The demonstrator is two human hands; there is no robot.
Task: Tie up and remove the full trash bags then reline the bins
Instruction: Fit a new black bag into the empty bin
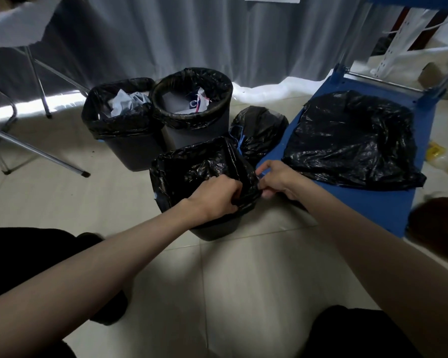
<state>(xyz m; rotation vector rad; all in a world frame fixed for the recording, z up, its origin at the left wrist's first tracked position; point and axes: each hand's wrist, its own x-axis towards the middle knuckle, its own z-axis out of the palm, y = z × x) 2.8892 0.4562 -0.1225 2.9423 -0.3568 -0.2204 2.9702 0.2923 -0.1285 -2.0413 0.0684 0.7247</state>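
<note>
Black liner (204, 164) drapes the nearest bin (215, 229) on the floor, both the left hand (215, 196) and right hand (278, 179) pinching its near-right edge; relining underway, next tuck it snug.

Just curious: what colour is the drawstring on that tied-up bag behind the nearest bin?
Blue, on the tied bag; the head view, the only one, shows it.

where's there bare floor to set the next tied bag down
Bare tile lies left of the near bin, up to the chair legs, and in front of it. Crowded: the tied bag is wedged between the round bin and blue cart.
</note>
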